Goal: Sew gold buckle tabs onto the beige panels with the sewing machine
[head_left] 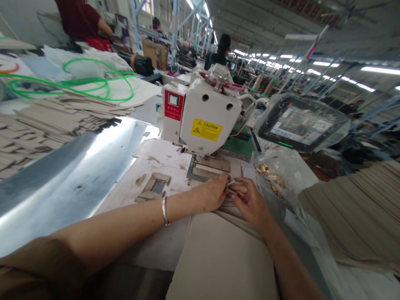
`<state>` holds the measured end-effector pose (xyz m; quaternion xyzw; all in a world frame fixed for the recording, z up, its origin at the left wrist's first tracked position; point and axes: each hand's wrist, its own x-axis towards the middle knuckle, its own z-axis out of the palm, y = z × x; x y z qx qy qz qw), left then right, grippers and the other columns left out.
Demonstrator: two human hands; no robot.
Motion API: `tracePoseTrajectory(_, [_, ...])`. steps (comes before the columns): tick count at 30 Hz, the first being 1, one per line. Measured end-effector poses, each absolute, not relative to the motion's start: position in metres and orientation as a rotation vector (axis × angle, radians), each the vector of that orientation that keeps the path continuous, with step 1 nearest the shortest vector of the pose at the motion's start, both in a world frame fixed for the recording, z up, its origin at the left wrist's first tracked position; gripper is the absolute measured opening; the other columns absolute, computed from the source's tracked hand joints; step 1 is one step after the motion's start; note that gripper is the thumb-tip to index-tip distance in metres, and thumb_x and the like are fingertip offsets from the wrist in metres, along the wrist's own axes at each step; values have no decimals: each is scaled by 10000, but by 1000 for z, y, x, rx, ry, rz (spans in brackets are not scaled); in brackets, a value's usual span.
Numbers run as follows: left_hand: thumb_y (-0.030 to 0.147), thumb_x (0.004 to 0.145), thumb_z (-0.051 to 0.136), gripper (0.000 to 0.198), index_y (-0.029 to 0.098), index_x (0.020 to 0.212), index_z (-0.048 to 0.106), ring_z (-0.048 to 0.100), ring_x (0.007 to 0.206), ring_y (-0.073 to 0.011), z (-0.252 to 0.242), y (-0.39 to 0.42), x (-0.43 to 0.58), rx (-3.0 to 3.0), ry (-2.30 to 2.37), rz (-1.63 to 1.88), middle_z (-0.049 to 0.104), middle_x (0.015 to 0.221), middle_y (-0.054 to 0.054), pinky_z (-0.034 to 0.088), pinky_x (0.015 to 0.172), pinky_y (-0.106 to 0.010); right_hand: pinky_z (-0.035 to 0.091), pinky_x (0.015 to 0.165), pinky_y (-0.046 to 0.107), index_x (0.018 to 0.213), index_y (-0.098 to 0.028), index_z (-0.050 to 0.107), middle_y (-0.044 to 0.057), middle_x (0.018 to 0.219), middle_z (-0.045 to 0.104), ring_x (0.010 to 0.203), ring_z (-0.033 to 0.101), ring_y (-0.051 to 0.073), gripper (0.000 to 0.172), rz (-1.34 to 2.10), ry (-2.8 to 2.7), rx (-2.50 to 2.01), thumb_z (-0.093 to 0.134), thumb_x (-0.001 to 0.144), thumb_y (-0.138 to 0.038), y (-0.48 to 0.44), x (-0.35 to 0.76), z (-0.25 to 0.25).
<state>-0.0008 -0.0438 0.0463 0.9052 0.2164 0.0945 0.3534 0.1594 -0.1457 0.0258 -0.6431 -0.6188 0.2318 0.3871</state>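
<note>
We can't tell what the small strip point(231, 183) between our left hand point(215, 193) and right hand point(250, 202) is; fingers hide part of it. The bottom edge cuts off the tan panel point(225, 258). We can't read the blurry screen point(298, 126). The top cuts off the worker in dark red point(78, 20).

The bench point(62, 204) has a shiny metal top at left, beige cut pieces point(34, 127) piled at its far-left side. White paper point(123, 200) covers the middle; beige panels point(225, 258) overlap it, a clear plastic bag point(289, 168) farther right.
</note>
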Motion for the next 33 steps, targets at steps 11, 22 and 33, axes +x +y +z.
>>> tracePoseTrajectory(11, [137, 895, 466, 221, 102, 1105, 526, 695, 844, -284, 44, -44, -4, 2780, 688, 465, 703, 863, -146, 519, 715, -369, 480, 741, 398, 1293, -214, 462, 131, 1045, 686, 879, 668, 285, 423, 186, -1740, -2043, 369, 880, -195, -143, 137, 39])
tracePoseTrajectory(22, [211, 970, 415, 200, 122, 1056, 572, 622, 971, -251, 37, -32, -8, 2952, 466, 742, 659, 1043, -126, 456, 854, -385, 321, 488, 270, 775, -237, 514, -17, 579, 490, 530, 467, 153, 276, 680, -1488, -2018, 469, 869, -492, -120, 158, 35])
tracePoseTrajectory(33, [517, 964, 420, 666, 46, 1434, 389, 367, 1374, -317, -2, -20, -9, 2955, 711, 481, 428, 1483, -165, 280, 1120, -455, 50, 401, 193, 760, -232, 423, -126, 452, 264, 369, 169, 46, 452, 1379, -1061, -2082, 669, 694, -606, -63, 196, 55])
